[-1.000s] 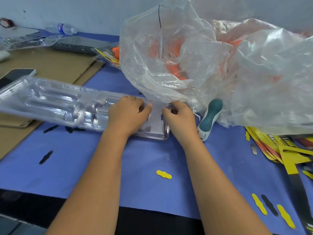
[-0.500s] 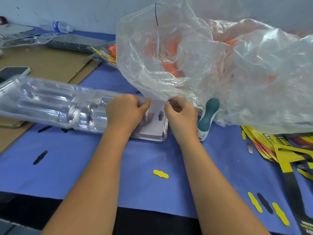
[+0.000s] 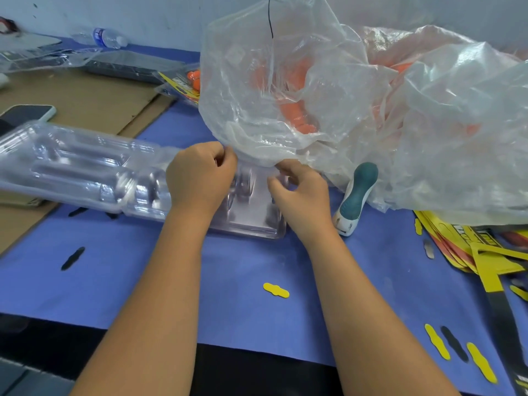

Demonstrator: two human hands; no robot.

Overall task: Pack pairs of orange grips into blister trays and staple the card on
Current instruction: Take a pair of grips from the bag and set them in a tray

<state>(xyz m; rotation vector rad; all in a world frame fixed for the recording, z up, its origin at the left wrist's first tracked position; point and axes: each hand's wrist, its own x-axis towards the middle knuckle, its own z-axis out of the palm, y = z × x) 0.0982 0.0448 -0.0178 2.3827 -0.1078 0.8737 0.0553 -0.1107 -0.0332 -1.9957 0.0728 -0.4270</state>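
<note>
Big crumpled clear plastic bag (image 3: pixel 371 110) fills the upper right of the blue table (image 3: pixel 114 281), orange grips (image 3: pixel 297 115) showing hazily through it, lower edge draped over the far end of the stack of clear blister trays (image 3: pixel 85 172), glossy moulded plastic with long channels, lying lengthwise from left to centre. Yellow-black cards (image 3: pixel 468 247) fan out at right under the bag, teal-white stapler (image 3: pixel 354 198) just right of the trays. Left hand (image 3: pixel 200 178) and right hand (image 3: pixel 300 195) both have curled fingers pinching the trays' near-right end, at the bag edge.
</note>
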